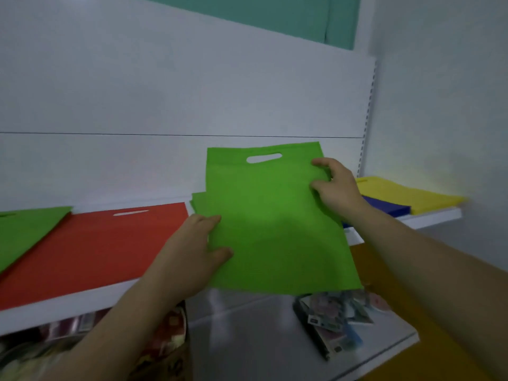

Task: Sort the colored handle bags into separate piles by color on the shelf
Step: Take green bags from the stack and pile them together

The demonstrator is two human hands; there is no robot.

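Both forearms reach in from the bottom of the view toward a white shelf [82,306]. The left hand [192,248] grips the left edge of a green handle bag [275,229], its thumb lying on the front face; the other fingers cannot be made out clearly. The right hand [336,185] has its fingers curled over the bag's right edge near the top, just beside the oval handle cut-out. Held between the two hands, the bag is flat and tilted up over the middle of the shelf, handle end toward the white back panel [165,92], its lower edge hanging past the shelf front. More green material [198,202] peeks out from behind its left side, lying on the shelf. Left of that lies a red bag [96,243], touching another green bag [27,229] at the far left. To the right, behind the right wrist, a blue bag [390,207] lies just beside a yellow bag [406,193]. Below, a lower shelf [247,325] carries blurred printed packets [335,317].
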